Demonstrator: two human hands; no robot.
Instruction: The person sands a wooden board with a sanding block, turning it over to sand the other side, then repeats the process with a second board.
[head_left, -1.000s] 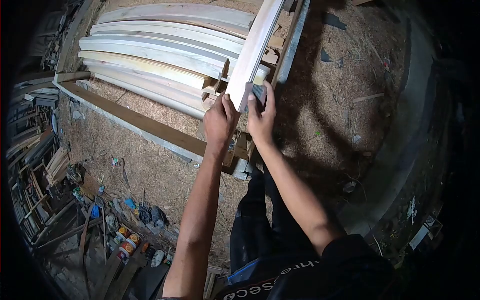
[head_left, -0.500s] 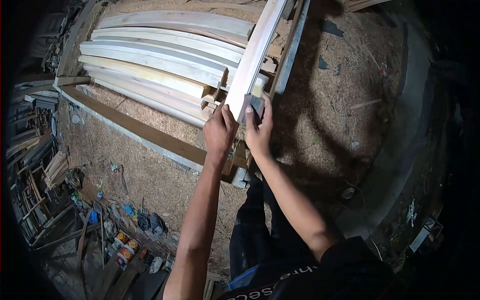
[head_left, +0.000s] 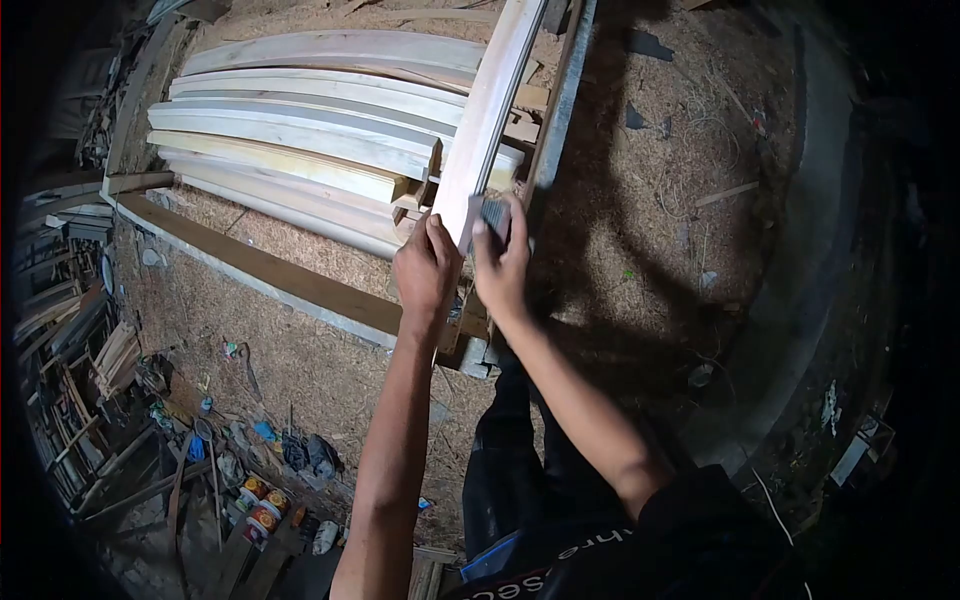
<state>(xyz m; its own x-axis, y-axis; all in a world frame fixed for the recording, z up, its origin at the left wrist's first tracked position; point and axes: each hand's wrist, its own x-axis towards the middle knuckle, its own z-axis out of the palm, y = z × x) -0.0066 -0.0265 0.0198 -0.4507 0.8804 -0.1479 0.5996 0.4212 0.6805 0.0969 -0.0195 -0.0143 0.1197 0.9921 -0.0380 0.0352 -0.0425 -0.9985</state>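
A long pale wooden board (head_left: 478, 130), with grooves along its right edge, runs away from me at a slant. My left hand (head_left: 428, 268) is closed around the board's near end, thumb on top. Just right of it, my right hand (head_left: 502, 268) grips a small sanding block (head_left: 490, 214), dark grey with a brownish sheet at its left side. That block rests against the grooved edge of the board. Its underside is hidden by the board and my fingers.
Several pale planks (head_left: 300, 125) lie side by side to the left on a wooden frame (head_left: 270, 265). Wood shavings (head_left: 300, 370) cover the ground. Paint tins (head_left: 262, 505) and scrap wood (head_left: 65, 390) stand at lower left; a cable (head_left: 770, 500) hangs at lower right.
Both hands and the board appear shifted slightly left as the view moves. My right hand stays on the sanding block at the board's edge, a little blurred now.
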